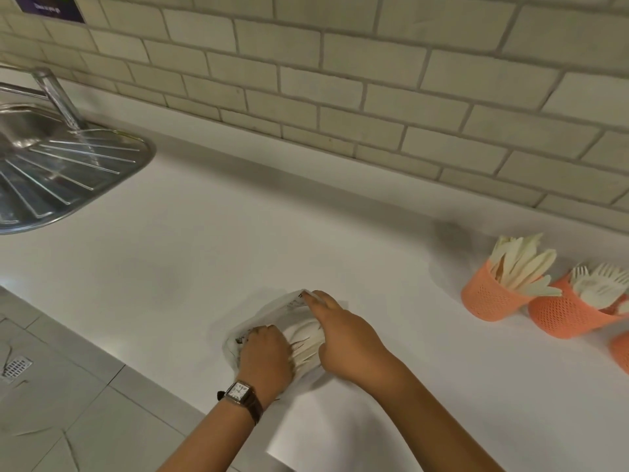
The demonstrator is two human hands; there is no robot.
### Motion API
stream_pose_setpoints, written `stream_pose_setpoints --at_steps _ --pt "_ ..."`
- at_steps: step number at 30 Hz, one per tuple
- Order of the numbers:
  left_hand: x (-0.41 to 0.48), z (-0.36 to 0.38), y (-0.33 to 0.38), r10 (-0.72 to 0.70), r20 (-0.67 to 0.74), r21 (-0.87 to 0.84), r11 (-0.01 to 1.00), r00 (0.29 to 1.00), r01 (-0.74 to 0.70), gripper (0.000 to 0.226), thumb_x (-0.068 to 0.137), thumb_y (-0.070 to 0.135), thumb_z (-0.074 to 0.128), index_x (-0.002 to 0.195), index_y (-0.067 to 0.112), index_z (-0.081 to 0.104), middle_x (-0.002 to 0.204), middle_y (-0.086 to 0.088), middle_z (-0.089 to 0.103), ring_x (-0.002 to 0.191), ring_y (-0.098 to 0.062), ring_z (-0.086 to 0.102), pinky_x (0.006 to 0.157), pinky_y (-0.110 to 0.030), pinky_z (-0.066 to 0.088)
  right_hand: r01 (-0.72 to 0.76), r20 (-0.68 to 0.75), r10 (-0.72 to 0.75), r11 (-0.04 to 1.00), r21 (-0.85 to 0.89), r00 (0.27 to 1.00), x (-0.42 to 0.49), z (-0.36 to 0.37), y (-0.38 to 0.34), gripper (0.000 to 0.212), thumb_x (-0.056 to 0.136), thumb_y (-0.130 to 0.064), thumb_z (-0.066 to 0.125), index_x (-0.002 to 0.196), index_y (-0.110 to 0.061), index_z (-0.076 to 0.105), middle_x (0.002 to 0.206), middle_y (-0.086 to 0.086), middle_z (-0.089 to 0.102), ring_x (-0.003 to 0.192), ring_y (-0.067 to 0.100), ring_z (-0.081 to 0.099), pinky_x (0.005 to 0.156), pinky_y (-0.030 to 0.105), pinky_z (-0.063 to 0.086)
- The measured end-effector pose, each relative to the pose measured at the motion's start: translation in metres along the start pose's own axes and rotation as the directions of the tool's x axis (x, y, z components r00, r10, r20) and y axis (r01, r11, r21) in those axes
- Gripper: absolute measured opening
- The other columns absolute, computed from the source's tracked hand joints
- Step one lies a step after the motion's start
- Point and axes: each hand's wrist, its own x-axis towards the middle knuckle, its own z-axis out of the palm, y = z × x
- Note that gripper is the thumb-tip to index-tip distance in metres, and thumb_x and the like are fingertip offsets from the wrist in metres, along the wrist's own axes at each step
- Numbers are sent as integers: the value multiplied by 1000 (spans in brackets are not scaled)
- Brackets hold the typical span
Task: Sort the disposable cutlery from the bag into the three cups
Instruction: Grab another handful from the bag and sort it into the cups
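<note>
A clear plastic bag (272, 315) of white disposable cutlery (306, 345) lies on the white counter near its front edge. My left hand (265, 356), with a wristwatch, grips the bag's left side with curled fingers. My right hand (343, 335) holds the bag's right side, its fingers reaching to the bag's far edge. At the right stand three orange mesh cups: one with knives (490, 294), one with forks (565, 315), and a third (621, 352) cut off by the frame edge.
A steel sink with drainboard (68, 172) and a tap (61, 97) sit at the far left. A tiled wall (340, 80) backs the white counter (204, 250). The floor (51, 403) lies below the counter's front edge.
</note>
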Motion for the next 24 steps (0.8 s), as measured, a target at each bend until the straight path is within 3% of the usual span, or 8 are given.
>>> stream_pose_setpoints --at_steps 3,10,15,18,21,23,24 --pt "-6 1 1 -11 -22 -167 986 1000 7 32 85 19 57 114 10 46 112 -5 62 102 -19 59 75 -23 43 -6 14 6 1000 -18 1000 -1 -3 1 90 75 4 48 148 -34 11 158 -14 5 122 19 51 90 30 48" --pt "-7 -10 -9 18 -50 -397 917 999 -36 25 86 15 55 111 13 57 103 -1 67 95 -15 62 75 -17 41 -4 -2 4 1000 5 1000 -1 -14 8 87 77 4 46 147 -37 14 157 -17 9 120 20 52 90 27 47" --pt "-16 -17 -18 20 -143 -602 792 990 -103 16 83 16 62 95 24 57 78 16 57 76 -7 54 56 -9 36 -14 -4 14 1000 -2 1000 3 -12 21 85 79 2 48 144 -44 16 156 -18 13 123 20 50 93 28 46" --pt "-24 -25 -18 109 -221 -699 675 969 -236 30 81 8 65 99 30 56 84 24 55 75 6 55 63 -2 41 -30 -15 30 999 45 999 5 -13 32 87 76 5 45 144 -43 19 154 -16 19 125 19 47 89 24 44" --pt "-29 -28 -17 139 -270 -758 579 953 -299 33 83 14 65 88 41 48 73 12 57 70 8 57 61 -6 42 -20 -42 26 990 141 999 9 -14 37 88 72 9 43 142 -41 27 149 -14 29 125 17 46 87 22 44" --pt "-28 -30 -18 108 -288 -792 531 952 -300 29 83 24 66 93 45 49 80 6 61 76 -2 59 64 -15 46 -7 -62 18 985 173 998 15 -10 38 86 72 9 42 141 -41 31 147 -12 33 125 16 45 91 23 43" --pt "-26 -32 -18 93 -291 -817 494 952 -298 27 81 29 67 96 44 50 86 11 63 78 -5 60 67 -21 48 -7 -74 21 984 175 997 18 -7 39 84 73 8 42 140 -41 32 146 -11 33 124 17 46 91 23 44"
